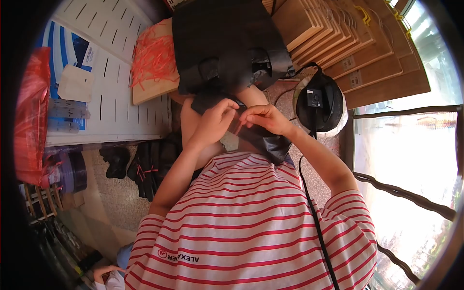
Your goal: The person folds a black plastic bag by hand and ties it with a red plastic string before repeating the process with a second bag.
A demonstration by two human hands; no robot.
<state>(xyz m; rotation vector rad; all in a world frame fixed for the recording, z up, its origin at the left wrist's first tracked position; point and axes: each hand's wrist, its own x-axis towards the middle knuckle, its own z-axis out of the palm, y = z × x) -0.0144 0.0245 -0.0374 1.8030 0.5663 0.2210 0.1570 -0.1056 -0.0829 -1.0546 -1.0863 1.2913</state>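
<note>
My left hand is over my lap with its fingers pinched together; what they hold, if anything, is too small to tell. Beside it, my right hand is closed too, thumb against fingers. A thin reddish strand hangs just below the right fingertips, and which hand grips it is unclear. Black plastic lies across my lap under the hands. Beyond the knees sits a large black plastic sheet or bag. A bundle of red strands rests on a wooden board at the left.
A white slotted panel stands left, near a red bag. Wooden boards lean at upper right. A round black object with a cable is right of my knees. Black bundles lie on the floor. Another person's arm shows lower left.
</note>
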